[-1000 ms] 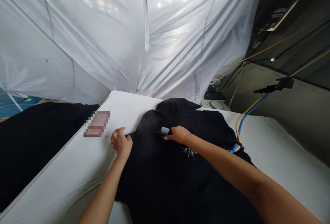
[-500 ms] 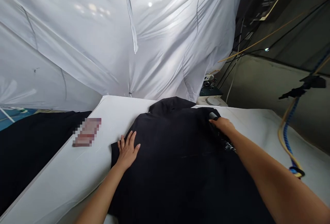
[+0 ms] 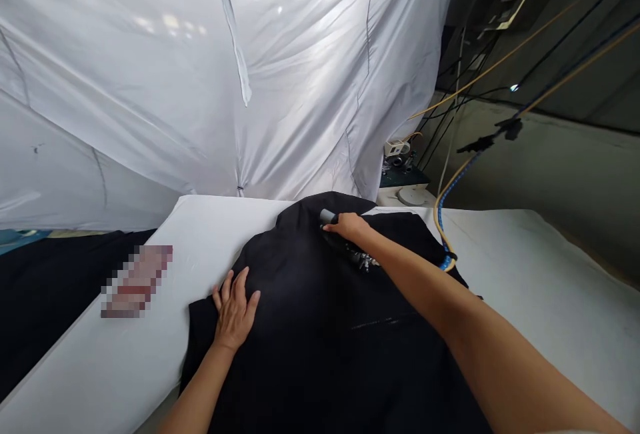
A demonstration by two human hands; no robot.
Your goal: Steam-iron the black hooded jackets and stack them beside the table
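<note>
A black collared garment (image 3: 310, 341) lies spread over a white padded table, its collar toward the far edge. My left hand (image 3: 235, 311) rests flat on the garment's left shoulder side, fingers spread. Below the collar, my right hand (image 3: 350, 226) is wrapped round the grey-ended handle of a steam iron (image 3: 361, 258). Its dark body sits on the cloth, partly hidden behind my hand and forearm. A blue hose and yellow cord (image 3: 444, 204) run down from the upper right and pass behind my right forearm.
White sheeting (image 3: 300, 87) hangs behind the white table (image 3: 540, 287). A pixelated reddish item (image 3: 137, 284) lies at the table's left edge, beside more black cloth (image 3: 55, 294). Beyond the back edge, small equipment (image 3: 397, 151) stands on a stand. Cables cross the upper right.
My right hand has carried the iron leftward across the garment, from its right shoulder to below the collar. The hose and cord followed left. My left hand stays flat on the cloth.
</note>
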